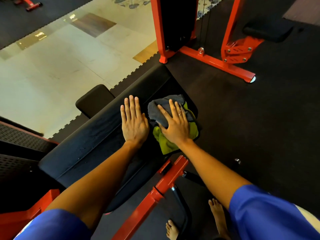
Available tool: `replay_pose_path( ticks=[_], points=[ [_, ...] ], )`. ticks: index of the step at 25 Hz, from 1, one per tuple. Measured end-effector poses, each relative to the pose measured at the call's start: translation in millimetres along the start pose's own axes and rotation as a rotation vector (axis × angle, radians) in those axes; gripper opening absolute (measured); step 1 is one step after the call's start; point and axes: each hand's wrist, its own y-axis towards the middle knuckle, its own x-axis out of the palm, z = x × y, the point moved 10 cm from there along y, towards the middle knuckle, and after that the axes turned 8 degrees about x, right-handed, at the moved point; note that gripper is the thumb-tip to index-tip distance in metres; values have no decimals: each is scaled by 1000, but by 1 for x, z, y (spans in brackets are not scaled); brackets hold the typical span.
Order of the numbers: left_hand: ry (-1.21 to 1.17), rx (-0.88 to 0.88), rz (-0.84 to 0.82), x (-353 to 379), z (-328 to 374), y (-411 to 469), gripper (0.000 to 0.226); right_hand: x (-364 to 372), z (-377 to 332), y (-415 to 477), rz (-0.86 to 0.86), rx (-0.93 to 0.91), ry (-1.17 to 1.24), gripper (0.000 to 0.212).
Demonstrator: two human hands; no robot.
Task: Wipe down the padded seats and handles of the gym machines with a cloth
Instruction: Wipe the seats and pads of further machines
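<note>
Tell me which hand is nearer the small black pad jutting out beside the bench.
Left. The left hand lies flat on the bench pad, just right of the small pad; the right hand presses the cloth farther right.

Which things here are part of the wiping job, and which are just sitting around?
In the job: cloth, pressed by the right hand; padded bench, left hand flat on it.
Just around: red machine frame; tiled floor; rubber mat.
</note>
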Motion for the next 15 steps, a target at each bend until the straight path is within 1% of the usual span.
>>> replay_pose_path(
  ticks=[1, 2, 4, 5, 7, 8, 10, 12, 13, 15],
  points=[
    [5, 87, -3, 1, 5, -1, 67, -2, 10, 12, 10, -18, -26, 62],
    [28, 214, -26, 5, 14, -4, 67, -5, 22, 28, 21, 1, -54, 63],
    [92, 465, -93, 15, 30, -16, 67, -11, 46, 55, 25, 151, -63, 66],
    [110, 531, -118, 18, 34, -21, 66, -10, 55, 59, 28, 258, -37, 68],
    [125, 553, -143, 21, 34, -22, 64, -8, 53, 45, 87, 411, 23, 68],
    [128, 541, -147, 22, 33, -22, 64, -6, 44, 28, 118, 428, 37, 66],
    [137, 541, -141, 24, 34, -23, 65, 0, 24, -13, 124, 350, 40, 63],
    [124, 544, -134, 25, 35, -24, 66, 2, 20, -35, 93, 266, 59, 63],
    [111, 543, -133, 24, 35, -25, 66, 1, 28, -31, 99, 259, 62, 60],
    [107, 529, -131, 23, 34, -25, 67, -2, 56, -9, 128, 369, 51, 58]
  ],
)
